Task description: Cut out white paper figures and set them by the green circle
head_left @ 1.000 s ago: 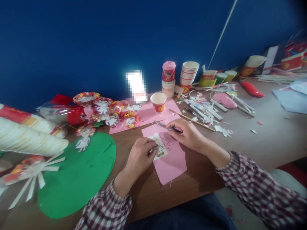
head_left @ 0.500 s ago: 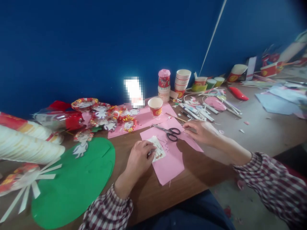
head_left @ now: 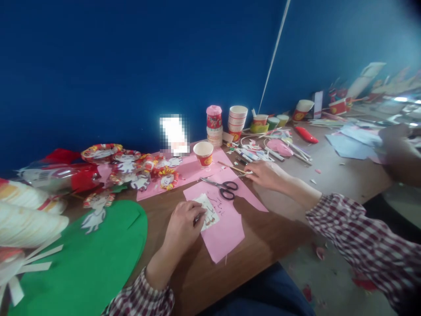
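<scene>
L hand (head_left: pixel 183 223) on wht card (head_left: pixel 211 214) – R hand (head_left: pixel 268 175) at stick (head_left: pixel 230 166) (scissors (head_left: pixel 220 185) btwn).

Left sleeve (head_left: pixel 141 298): long, checked in dark maroon and white, small squares; gathered cuff (head_left: pixel 158 280), puckered above the wrist. Right sleeve (head_left: pixel 358 239): same check, loose and creased along the forearm, more cloth in view; ruffled edge at the wrist end. Lap garment (head_left: pixel 263 295): dark blue, plain, softly folded; cut and fastenings hard to make out. Left hand (head_left: pixel 182 221) and right hand (head_left: pixel 268 174): both bare.
</scene>
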Motion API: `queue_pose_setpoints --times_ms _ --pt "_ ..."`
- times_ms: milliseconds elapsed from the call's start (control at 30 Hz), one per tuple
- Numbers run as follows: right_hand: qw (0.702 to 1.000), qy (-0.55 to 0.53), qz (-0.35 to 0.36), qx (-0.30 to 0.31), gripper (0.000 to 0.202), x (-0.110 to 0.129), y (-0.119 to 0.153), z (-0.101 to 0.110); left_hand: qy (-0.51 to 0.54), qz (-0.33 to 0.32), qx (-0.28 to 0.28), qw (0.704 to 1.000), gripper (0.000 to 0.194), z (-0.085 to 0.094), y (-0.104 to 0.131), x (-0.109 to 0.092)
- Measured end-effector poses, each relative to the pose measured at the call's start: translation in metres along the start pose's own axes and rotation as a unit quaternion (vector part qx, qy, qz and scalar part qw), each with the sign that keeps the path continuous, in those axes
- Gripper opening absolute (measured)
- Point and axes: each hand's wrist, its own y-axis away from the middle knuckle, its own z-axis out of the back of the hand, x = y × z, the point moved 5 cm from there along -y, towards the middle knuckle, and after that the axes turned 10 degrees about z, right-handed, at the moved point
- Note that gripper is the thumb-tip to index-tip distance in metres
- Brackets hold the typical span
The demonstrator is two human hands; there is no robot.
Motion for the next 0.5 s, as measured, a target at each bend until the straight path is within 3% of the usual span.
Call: queue_pose_setpoints --times_ms 367,500 --pt "1.000 0.001 -0.003 -0.009 0.017 -0.008 0.000 0.007 0.000 0.003 -0.001 1.000 0.015 -0.001 0.001 0.002" --pt "0.998 0.014 -0.045 -0.031 0.023 -0.027 0.015 0.021 0.010 0.007 0.003 1.000 0.017 0.000 0.001 0.002"
